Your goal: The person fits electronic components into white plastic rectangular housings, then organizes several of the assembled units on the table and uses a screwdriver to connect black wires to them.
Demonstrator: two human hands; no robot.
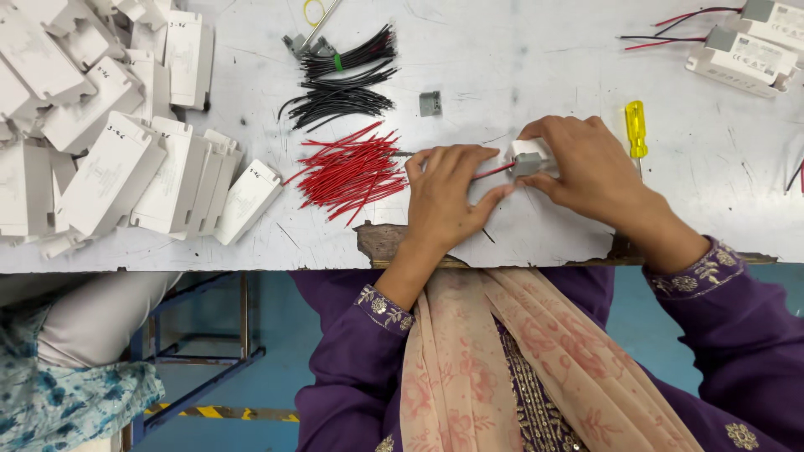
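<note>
A scuffed white surface (536, 75) fills the top of the view, its near edge chipped just in front of the person, with blue floor below.

The right hand (586, 167) is curled shut around a small white casing (529, 151), thumb and fingers pinning it down on the surface so that its grey connector (527, 164) faces left, towards the other hand. The left hand (448, 197) touches that connector's side; its fingertips are pinched closed on a single red wire (492, 172), held nearly level so the wire's end meets the connector. One hand steadies, it seems, so the other can guide the thin wire.

Just left of the casing lies a loose heap of red wires (352, 172), close enough for the left hand to draw from. Beyond that heap, farther from the casing, sit bundles of black wires (343, 79), one bound with a green tie. A spare grey connector (430, 103) lies up and left of the casing. Just right of the casing, beside the right hand, a yellow-handled screwdriver (636, 127) rests.

Far left of the casing is a pile of white casings (126, 134); far right and up, wired units (741, 54) with red and black leads lie apart from the bare ones.
</note>
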